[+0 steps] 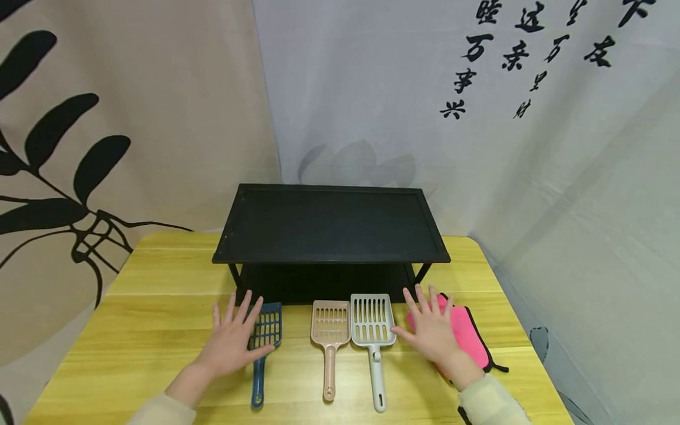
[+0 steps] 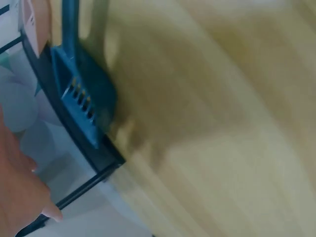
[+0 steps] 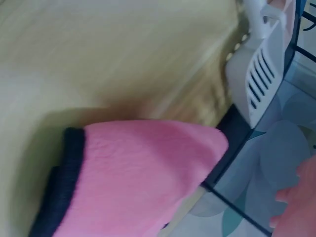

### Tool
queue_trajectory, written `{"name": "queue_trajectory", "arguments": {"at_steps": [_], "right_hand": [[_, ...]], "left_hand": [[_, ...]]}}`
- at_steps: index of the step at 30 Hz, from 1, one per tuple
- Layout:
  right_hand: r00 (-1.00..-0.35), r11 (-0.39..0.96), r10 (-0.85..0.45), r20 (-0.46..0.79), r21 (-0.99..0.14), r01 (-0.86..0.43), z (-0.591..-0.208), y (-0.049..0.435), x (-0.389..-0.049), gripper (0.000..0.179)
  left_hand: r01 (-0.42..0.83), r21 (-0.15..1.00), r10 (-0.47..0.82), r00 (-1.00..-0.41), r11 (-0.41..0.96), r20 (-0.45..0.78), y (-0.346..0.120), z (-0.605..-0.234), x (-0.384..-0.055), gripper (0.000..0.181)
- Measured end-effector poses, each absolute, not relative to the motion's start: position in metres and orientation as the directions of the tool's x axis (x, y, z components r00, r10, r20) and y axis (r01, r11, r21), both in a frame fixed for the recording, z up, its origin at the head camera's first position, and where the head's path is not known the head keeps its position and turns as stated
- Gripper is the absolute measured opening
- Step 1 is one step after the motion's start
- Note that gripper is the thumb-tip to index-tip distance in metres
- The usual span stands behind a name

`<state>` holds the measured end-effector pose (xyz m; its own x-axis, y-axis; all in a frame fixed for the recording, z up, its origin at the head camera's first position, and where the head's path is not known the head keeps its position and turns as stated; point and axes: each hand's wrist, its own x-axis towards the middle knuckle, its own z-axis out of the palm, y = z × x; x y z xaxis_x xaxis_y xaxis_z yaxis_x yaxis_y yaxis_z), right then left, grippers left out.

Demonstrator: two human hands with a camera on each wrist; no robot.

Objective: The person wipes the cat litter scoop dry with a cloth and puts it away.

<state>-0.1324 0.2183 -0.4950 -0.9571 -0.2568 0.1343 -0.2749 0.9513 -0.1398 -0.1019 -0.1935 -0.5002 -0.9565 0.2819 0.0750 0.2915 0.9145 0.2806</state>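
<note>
In the head view my left hand (image 1: 228, 342), fingers spread, hovers over the left side of a dark blue slotted litter scoop (image 1: 258, 372). My right hand (image 1: 431, 332) is spread too, partly covering a pink cloth item with black edging (image 1: 470, 339). Between the hands lie a beige litter scoop (image 1: 330, 369) and a light grey litter scoop (image 1: 376, 375), side by side with handles toward me. Neither hand grips anything. The left wrist view shows the blue scoop (image 2: 91, 89) beside the hand; the right wrist view shows the pink cloth item (image 3: 138, 173) close up.
A black two-tier shelf (image 1: 329, 224) stands at the back of the yellow wood-grain table (image 1: 164, 307), just behind the scoop heads. Behind the table hang printed curtains (image 1: 361, 88) with black leaves and lettering. A black strap end (image 1: 500, 368) sticks out from the pink item.
</note>
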Motion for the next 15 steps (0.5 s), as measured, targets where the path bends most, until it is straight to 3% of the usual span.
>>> {"name": "queue_trajectory", "arguments": {"at_steps": [15], "right_hand": [[-0.977,0.972,-0.203,0.072,-0.105,-0.210,-0.517,0.237,-0.135,0.082]], "left_hand": [[0.162,0.262,0.158,-0.987,0.951,0.037,-0.202,-0.537,-0.087,0.111]]}}
